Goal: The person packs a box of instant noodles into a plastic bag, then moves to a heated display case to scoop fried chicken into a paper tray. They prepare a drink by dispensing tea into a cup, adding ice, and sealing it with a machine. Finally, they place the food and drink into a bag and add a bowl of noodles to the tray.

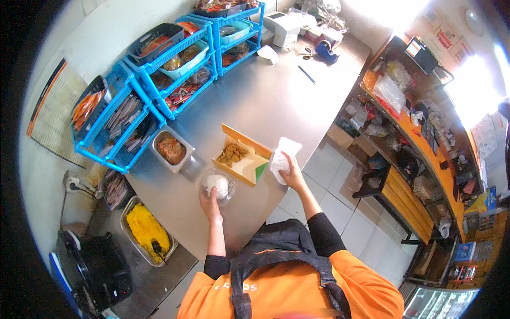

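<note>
My left hand [211, 205] grips the near side of a clear plastic container with a rounded white mound [217, 185] in it, possibly rice; the thumb lies over the rim. In my right hand [294, 175] is a white paper slip [281, 165] bearing print, held near the table's right edge. Between the two hands, a little farther off, an open cardboard food box [247, 169] rests on the steel table [247, 99]. Brown, crumbly-looking food [232, 154] lies inside that box, towards its left. Beyond my left hand stands a metal pan [187, 157] of reddish-brown food.
Blue plastic racks [153, 87] with packets line the wall. A tray of yellow food [143, 227] with a dark utensil and a black appliance [93, 267] are at lower left. A printer [281, 30], scissors [307, 54], a tape dispenser [327, 54] and a pen [306, 74] occupy the far end.
</note>
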The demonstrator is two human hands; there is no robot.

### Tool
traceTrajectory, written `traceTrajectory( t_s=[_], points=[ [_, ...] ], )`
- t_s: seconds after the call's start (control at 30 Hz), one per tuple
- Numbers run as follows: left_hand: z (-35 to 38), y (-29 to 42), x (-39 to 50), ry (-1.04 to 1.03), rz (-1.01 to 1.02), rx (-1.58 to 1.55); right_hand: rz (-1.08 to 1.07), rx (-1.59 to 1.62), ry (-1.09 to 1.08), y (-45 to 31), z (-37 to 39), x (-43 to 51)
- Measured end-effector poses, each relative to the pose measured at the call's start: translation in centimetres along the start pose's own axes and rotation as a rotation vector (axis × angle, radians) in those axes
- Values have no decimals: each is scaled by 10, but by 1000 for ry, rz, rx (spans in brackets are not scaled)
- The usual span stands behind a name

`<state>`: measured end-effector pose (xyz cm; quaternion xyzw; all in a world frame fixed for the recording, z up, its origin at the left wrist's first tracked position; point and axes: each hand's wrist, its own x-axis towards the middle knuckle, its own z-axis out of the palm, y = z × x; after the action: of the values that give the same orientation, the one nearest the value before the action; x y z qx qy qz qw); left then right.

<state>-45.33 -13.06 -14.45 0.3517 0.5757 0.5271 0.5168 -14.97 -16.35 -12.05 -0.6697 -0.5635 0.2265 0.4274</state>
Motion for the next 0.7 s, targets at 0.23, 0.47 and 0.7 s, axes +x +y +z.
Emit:
traceTrajectory(
  t_s=[0.23,0.47,0.7],
  points=[
    [27,1,20,75,73,206,-15,-50,-611,18,-6,53],
    [18,-36,24,364,127,173,17,-336,-378,-5,-18,57],
    [46,-70,-1,260,714,404,62,-190,-132,67,-130,-53]
  ],
)
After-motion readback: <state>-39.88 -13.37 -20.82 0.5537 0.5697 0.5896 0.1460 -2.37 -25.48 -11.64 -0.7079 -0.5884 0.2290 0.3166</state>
